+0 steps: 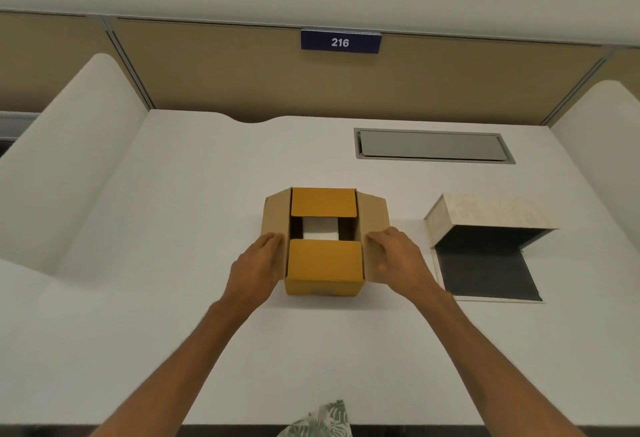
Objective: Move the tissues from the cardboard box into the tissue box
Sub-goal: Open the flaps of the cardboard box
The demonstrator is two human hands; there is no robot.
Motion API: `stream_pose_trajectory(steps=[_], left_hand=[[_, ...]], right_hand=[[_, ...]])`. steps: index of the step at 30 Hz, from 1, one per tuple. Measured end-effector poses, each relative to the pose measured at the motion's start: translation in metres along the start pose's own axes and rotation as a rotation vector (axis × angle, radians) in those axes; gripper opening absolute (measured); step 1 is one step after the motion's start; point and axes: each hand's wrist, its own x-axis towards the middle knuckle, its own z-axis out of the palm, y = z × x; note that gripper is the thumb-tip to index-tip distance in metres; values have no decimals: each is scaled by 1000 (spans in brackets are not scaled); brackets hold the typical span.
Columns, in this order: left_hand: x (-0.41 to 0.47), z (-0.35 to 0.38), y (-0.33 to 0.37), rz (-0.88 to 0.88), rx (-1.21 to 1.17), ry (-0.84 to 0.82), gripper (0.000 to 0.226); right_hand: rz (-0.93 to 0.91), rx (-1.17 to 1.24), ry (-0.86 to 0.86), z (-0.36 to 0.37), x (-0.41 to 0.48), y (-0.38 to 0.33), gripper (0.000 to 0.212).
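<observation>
The tissues [320, 229] show as a white block down inside the cardboard box [323, 265], seen through the square gap between its two inner flaps. They lie lower than both your hands and between them, and neither hand touches them.

The cardboard box sits on the white desk [173, 263], directly in front of you. Its far inner flap and near inner flap are folded flat over the opening, leaving only that middle gap. The two side flaps are spread outward.

Your left hand [258, 268] rests against the left side flap, fingers extended along it with the tips at the flap's edge beside the opening; whether it grips the flap or only presses on it, you cannot tell from here. Your right hand [398, 258] lies on the right side flap with the fingers curled over its inner edge and the thumb lower on the flap, so it appears to grasp that flap.

To the right of the cardboard box, near but apart from it, the tissue box [485, 214] stands open, pale and patterned outside, dark inside, with a dark panel lying flat toward you.

Beyond the cardboard box and to its right, a grey hatch [433, 145] is set into the desk. Farther back, a blue sign [340, 42] reading 216 hangs on the tan partition [207, 65].
</observation>
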Motion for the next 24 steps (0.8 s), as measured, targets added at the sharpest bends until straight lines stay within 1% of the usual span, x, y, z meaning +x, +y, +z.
stream_pose_trajectory(steps=[2, 3, 5, 7, 8, 10, 12, 14, 16, 18, 20, 21, 22, 24], left_hand=[[0, 1, 4, -13, -124, 20, 39], [-1, 1, 6, -16, -190, 21, 38], [-1, 1, 10, -42, -278, -23, 46], [-1, 3, 12, -97, -289, -76, 63], [0, 4, 14, -112, -259, -87, 69], [0, 4, 17, -101, -131, -80, 72], [1, 4, 20, -51, 6, -34, 74], [3, 4, 21, 7, 95, -11, 79], [7, 5, 23, 78, 155, -28, 86], [11, 4, 24, 115, 207, -64, 89], [13, 2, 27, 131, 221, -65, 85], [13, 0, 28, 142, 207, -49, 82], [11, -2, 29, 154, 180, -27, 78], [6, -6, 32, 175, 94, 21, 70]], right_hand=[[0, 71, 35, 5, 1, -2, 42], [0, 101, 54, 7, 1, -4, 35], [3, 132, 80, 9, 1, -8, 29], [11, 117, 97, 9, 1, -9, 28], [15, 91, 110, 8, 2, -10, 27], [32, 5, 147, 5, 5, -12, 24], [41, -82, 191, -2, 12, -17, 20], [-9, -116, 235, -11, 23, -24, 16], [-113, -99, 241, -18, 37, -33, 23], [-195, -115, 167, -23, 54, -42, 40], [-258, -183, 78, -25, 69, -51, 56], [-291, -226, 45, -25, 76, -55, 61], [-323, -274, 24, -24, 82, -57, 62], [-364, -361, 9, -23, 90, -60, 57]])
